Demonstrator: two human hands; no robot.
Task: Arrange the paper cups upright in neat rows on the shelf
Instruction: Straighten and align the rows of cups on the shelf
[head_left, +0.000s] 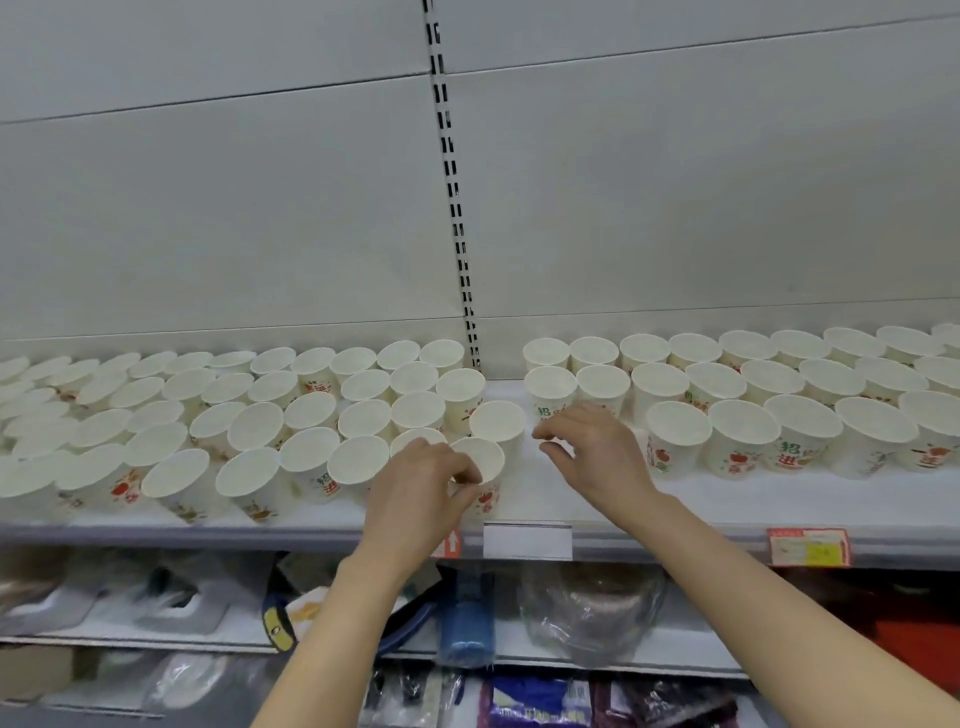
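Note:
Several white paper cups with red and green print stand upright in rows on a white shelf (545, 499). My left hand (415, 488) grips a front-row cup (485, 462) near the middle gap, fingers curled on its rim and side. My right hand (592, 452) hovers over the bare gap, fingers loosely bent and holding nothing, just in front of a cup (549, 392) in the right block. The left block of cups (260, 415) is crowded and uneven. The right block (779, 395) stands in straighter rows.
A slotted metal upright (457, 208) divides the grey back wall. Price tags (527, 540) and a red label (808, 545) hang on the shelf's front edge. Lower shelves hold bagged goods (592, 608) and a blue roll (465, 623).

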